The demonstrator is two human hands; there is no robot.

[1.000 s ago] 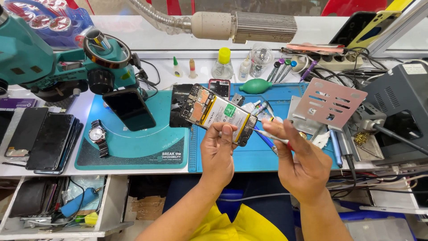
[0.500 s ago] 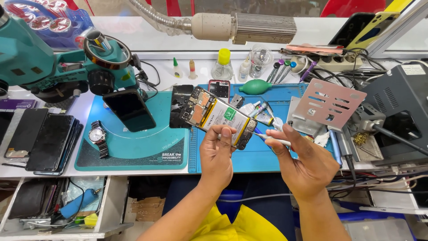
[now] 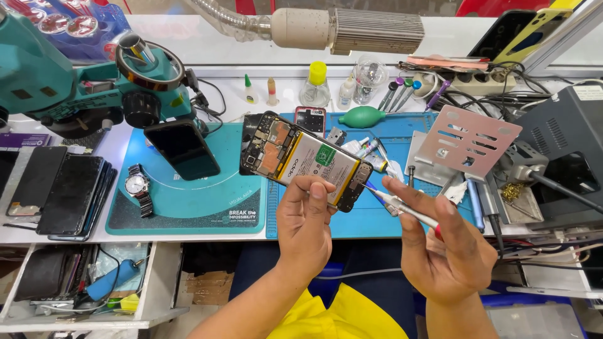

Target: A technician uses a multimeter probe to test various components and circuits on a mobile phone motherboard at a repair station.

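While my left hand [image 3: 306, 227] clamps the opened phone [image 3: 306, 160] above the blue mat [image 3: 377, 220], my right hand [image 3: 447, 246] pinches a screwdriver [image 3: 402, 207] at the phone's lower corner.

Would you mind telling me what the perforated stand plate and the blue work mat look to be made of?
The perforated stand plate looks like bare metal, probably aluminium: a matt silver-grey sheet with cleanly punched slots. The blue work mat seems to be silicone or rubber: a dull, non-reflective surface that lies flat on the bench.
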